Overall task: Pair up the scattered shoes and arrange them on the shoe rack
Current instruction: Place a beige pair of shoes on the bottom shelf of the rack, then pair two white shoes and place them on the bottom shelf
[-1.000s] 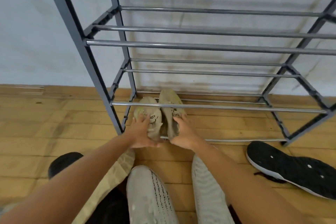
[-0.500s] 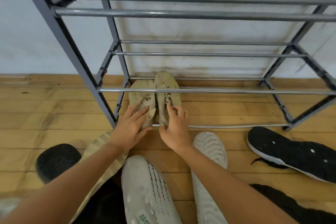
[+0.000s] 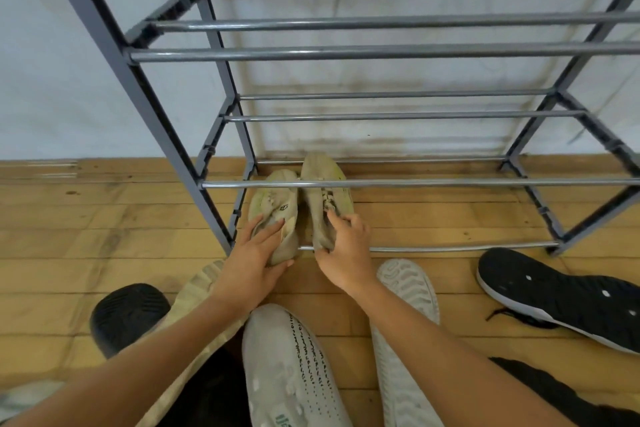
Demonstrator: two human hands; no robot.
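Observation:
Two worn beige shoes lie side by side at the left end of the grey metal shoe rack's (image 3: 398,53) lowest tier, toes toward the wall. My left hand (image 3: 254,262) grips the heel of the left beige shoe (image 3: 277,205), fingers over its top and thumb under the heel. My right hand (image 3: 341,253) grips the heel end of the right beige shoe (image 3: 323,184), fingers curled over its opening. Both heels stick out over the front bottom bar.
A white knit sneaker (image 3: 294,371) and an upturned white sole (image 3: 405,288) lie on the wooden floor near me. A black sneaker, sole up (image 3: 561,295), lies at right. A black toe (image 3: 128,315) and a beige sole (image 3: 194,295) sit at left. Upper tiers hold nothing.
The camera has shifted; my hands stay on the beige shoes' heels. My left fingers, splayed over the left shoe half a second ago, now wrap its heel more closely.

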